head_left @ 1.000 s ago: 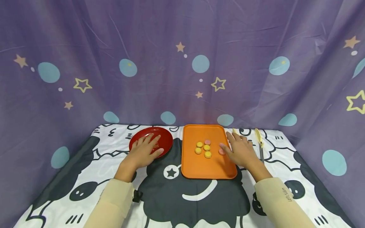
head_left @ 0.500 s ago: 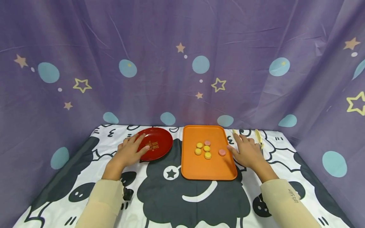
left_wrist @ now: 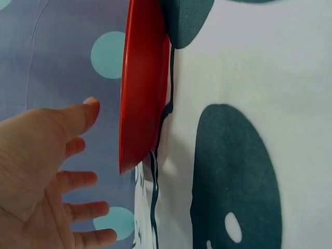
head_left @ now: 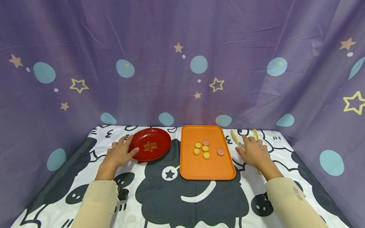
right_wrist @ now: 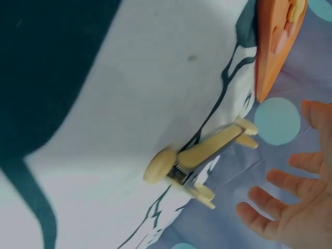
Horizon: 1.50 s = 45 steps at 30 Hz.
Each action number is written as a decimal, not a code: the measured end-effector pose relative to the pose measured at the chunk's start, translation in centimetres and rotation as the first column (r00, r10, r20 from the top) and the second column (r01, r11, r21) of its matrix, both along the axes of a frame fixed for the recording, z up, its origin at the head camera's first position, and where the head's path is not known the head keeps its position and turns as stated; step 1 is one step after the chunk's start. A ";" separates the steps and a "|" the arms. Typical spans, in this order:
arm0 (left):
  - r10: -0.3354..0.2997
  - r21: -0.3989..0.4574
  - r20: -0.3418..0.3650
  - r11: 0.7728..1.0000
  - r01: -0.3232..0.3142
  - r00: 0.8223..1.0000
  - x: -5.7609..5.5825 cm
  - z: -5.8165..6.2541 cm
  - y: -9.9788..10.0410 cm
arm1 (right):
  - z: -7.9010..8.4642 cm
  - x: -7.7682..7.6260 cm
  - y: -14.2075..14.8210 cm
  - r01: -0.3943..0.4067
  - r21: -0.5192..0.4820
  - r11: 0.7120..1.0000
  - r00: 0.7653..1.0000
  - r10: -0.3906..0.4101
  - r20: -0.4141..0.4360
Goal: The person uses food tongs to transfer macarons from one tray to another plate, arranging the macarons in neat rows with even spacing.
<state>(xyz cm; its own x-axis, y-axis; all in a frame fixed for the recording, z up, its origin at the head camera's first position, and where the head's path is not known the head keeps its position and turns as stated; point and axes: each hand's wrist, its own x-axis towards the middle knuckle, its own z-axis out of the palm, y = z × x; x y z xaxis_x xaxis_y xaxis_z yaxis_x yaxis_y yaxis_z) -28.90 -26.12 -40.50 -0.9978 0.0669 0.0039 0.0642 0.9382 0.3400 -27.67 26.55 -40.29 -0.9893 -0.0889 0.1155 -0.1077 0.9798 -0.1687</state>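
Note:
In the head view my left hand (head_left: 116, 154) is spread beside the left rim of a red plate (head_left: 159, 139) with gold lettering. The left wrist view shows a gap between those relaxed fingers and the plate's side (left_wrist: 142, 88). My right hand (head_left: 254, 153) hovers over pale yellow tongs (head_left: 234, 136), hiding their middle. From the right wrist, the tongs (right_wrist: 212, 147) lie on the cloth with a metal spring visible, and my straight fingers hold nothing. Between the hands is an orange tray (head_left: 205, 171) bearing several yellow macarons (head_left: 206, 155) and two pink macarons (head_left: 220, 152).
A white and dark cartoon sheep cloth (head_left: 165, 205) covers the table. Behind it hangs a purple curtain (head_left: 159, 88) with stars and blue spots, close to the table's far edge. The tray's raised rim stands between the plate and the tongs.
My left hand has drawn back leftward from over the plate to beside its rim. My right hand has shifted right, off the tray's edge to above the tongs.

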 end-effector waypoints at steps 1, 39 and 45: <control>0.012 -0.002 0.008 1.000 -0.012 1.000 -0.1 -0.1 -0.2 | -0.1 0.0 0.2 0.011 -0.001 1.000 1.000 -0.011 0.005; 0.162 0.367 0.031 0.916 -0.162 0.986 -3.2 -2.8 -1.3 | -3.1 -0.8 0.9 0.527 -0.161 0.834 0.833 -0.470 0.290; 0.189 0.509 0.114 0.832 -0.221 0.975 -2.9 -3.4 -1.7 | -3.4 -1.1 1.1 0.537 -0.144 0.831 0.824 -0.479 0.303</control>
